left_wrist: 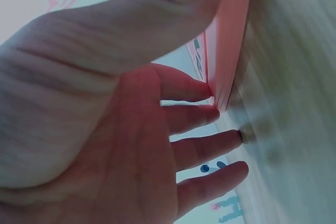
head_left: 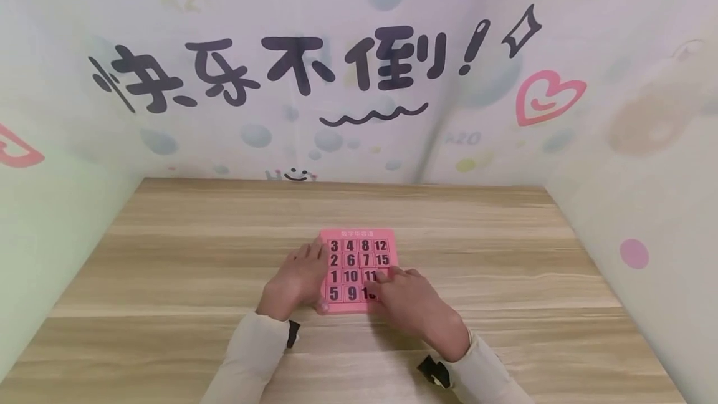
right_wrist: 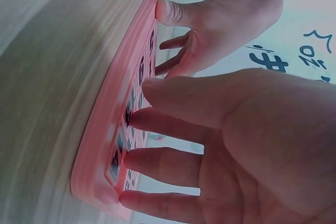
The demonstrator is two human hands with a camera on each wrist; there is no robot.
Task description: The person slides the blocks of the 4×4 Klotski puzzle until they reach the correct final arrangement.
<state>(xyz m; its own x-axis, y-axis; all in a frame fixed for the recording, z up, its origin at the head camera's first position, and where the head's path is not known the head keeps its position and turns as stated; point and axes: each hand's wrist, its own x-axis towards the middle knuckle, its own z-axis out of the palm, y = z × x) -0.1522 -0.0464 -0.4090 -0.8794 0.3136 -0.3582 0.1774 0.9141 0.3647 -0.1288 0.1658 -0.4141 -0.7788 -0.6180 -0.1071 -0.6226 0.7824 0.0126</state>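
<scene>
A pink sliding number puzzle [head_left: 348, 308] lies flat on the table, its square tiles printed with black numbers. The top row reads 3, 4, 8, 12. My left hand [head_left: 300, 273] rests along its left side; the left wrist view shows the thumb on the pink frame [left_wrist: 233, 40] and nearly straight fingers at its edge. On the lower right tiles lie the extended fingertips of my right hand [head_left: 417, 304], hiding part of them. In the right wrist view, thumb and fingers touch the tiles above the puzzle's side wall [right_wrist: 94, 145].
A wood-grain table [head_left: 477, 223] stretches around the puzzle. Behind it stands a white wall [head_left: 252, 161] with black lettering and coloured drawings. More pale wall [head_left: 645, 204] closes in the right side. Both forearms wear light sleeves [head_left: 249, 354].
</scene>
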